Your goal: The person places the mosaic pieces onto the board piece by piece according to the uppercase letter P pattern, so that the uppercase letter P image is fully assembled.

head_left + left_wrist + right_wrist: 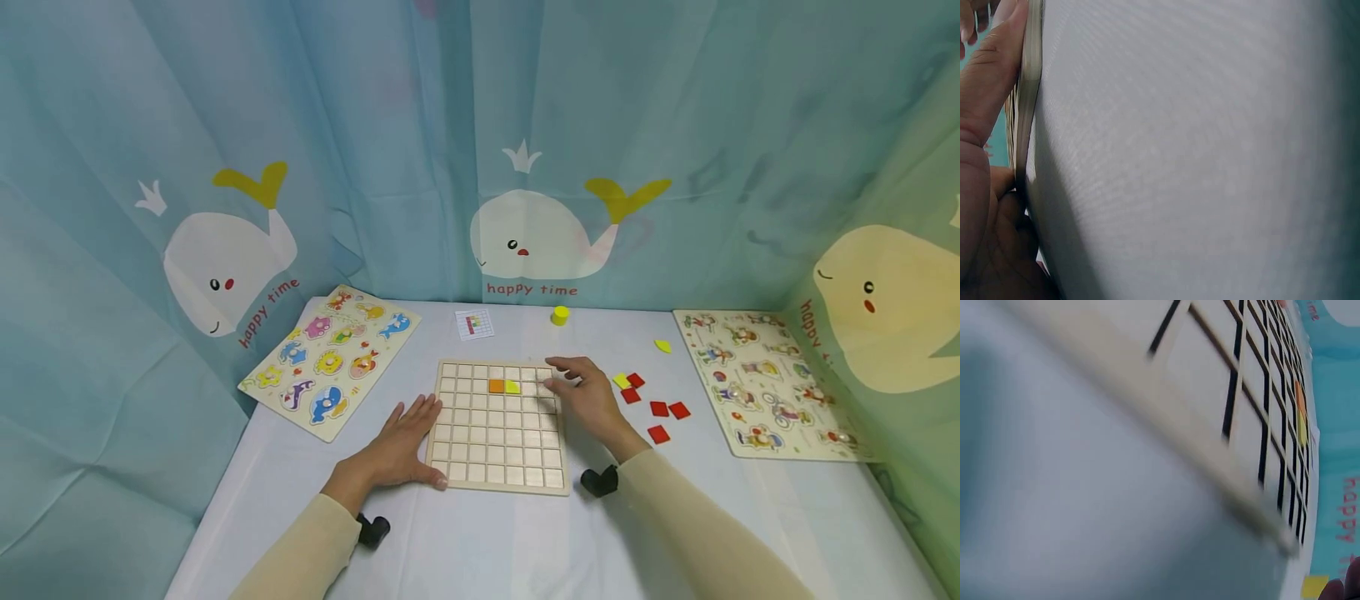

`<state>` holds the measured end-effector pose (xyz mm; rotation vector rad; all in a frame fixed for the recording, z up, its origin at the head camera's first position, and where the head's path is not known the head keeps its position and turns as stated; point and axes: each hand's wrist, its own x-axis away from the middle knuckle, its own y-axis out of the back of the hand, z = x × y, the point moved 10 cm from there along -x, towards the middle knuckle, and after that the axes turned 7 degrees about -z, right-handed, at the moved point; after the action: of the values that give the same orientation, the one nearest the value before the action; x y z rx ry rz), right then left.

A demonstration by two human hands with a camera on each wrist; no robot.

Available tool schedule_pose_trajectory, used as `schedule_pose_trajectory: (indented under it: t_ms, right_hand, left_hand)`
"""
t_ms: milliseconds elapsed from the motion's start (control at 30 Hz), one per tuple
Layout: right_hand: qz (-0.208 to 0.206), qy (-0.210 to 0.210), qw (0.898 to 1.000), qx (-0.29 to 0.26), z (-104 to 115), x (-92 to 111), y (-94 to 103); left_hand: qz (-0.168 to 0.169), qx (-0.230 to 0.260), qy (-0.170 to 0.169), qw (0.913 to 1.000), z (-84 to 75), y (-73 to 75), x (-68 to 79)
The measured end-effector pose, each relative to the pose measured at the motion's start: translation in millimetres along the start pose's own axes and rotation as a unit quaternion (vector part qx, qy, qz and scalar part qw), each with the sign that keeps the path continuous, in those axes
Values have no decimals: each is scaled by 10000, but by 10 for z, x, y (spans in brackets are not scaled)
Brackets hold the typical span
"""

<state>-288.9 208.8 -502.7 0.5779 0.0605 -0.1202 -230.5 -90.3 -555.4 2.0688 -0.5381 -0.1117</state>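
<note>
A wooden grid board (pixel 498 433) lies flat on the table. In its second row an orange square tile (pixel 497 386) sits beside a yellow rounded piece (pixel 512 387). My left hand (pixel 401 450) rests with spread fingers along the board's left edge, its thumb (pixel 997 69) at the near left corner. Over the far right edge of the board is my right hand (pixel 588 398), thumb and index finger apart, with nothing visible between them. The right wrist view catches only its fingertips (pixel 1341 589) in the lower corner.
Right of the board lie several red tiles (pixel 659 408), a yellow tile (pixel 621 381) and a yellow leaf-shaped piece (pixel 663 346). Behind stand a yellow cylinder (pixel 560 316) and a pattern card (pixel 475 324). Picture puzzle boards flank them at left (pixel 330 358) and right (pixel 772 383).
</note>
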Motion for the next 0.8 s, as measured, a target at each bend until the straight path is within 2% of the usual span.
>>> schedule_pose_trajectory:
  t_ms: [333,500,633,800]
  right_hand:
    - [-519,-4,9982,306,-253,177,644]
    - [-810,135,9958,396,-395,283,918]
    - [-844,115,9949,535,-536,389,1086]
    - [-694,8,9925,1007,-700,548,1241]
  left_hand:
    - [-3,-54,-11,10000,5,-19,-13]
    - [5,-43,9,10000,4,-8,-13]
    - [-9,-48,-1,10000,-1,1,-15]
    - [-5,-72,-23,10000,-2,0,-17]
